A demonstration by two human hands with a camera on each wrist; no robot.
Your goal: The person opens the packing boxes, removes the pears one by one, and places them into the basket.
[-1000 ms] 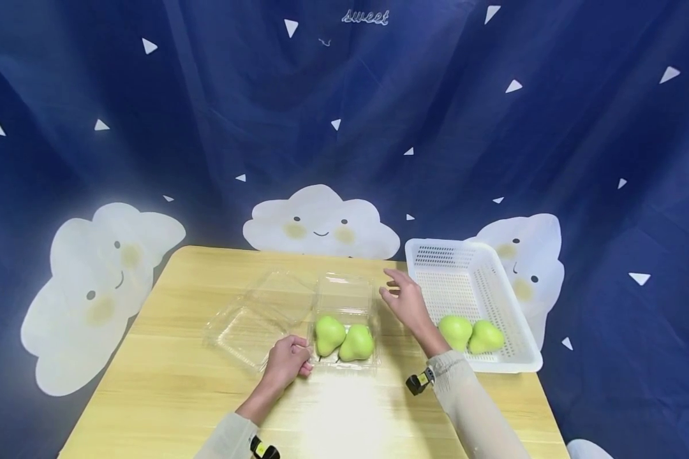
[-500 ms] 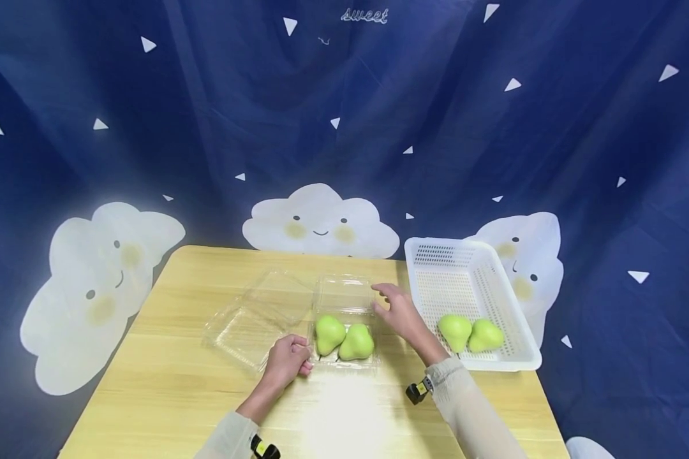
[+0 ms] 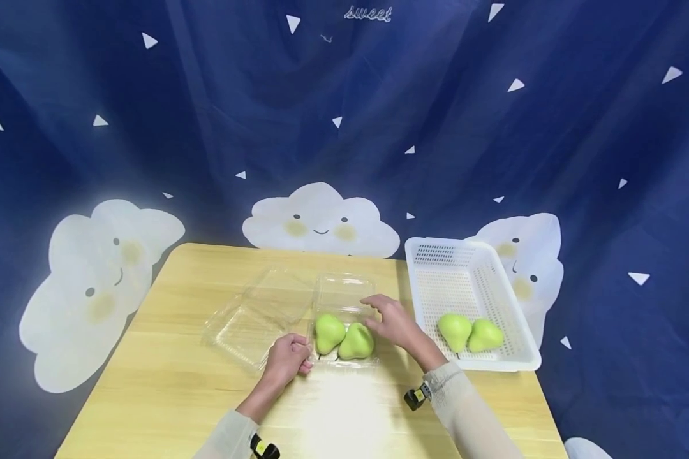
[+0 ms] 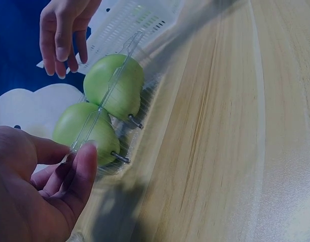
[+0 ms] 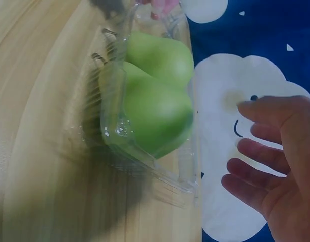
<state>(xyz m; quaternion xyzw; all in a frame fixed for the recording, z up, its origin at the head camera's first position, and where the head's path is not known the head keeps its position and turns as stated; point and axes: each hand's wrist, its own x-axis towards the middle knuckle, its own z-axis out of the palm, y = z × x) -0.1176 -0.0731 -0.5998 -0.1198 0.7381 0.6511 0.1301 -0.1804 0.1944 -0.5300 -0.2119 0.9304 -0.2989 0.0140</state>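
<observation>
My left hand (image 3: 287, 358) pinches rim of clear clamshell container (image 3: 344, 290) at near-left corner, thumb against fingers. Two green pears (image 3: 356, 342) lie in its base, just right of that hand, stems toward me; lid open beyond them. My right hand (image 3: 392, 319) has hold of nothing: fingers parted, loosely bent, just beside container's right edge, near pears. Versus one second ago: right hand has moved left and nearer me, away from white basket (image 3: 444, 287); left hand keeps its pinch, pears unmoved.
</observation>
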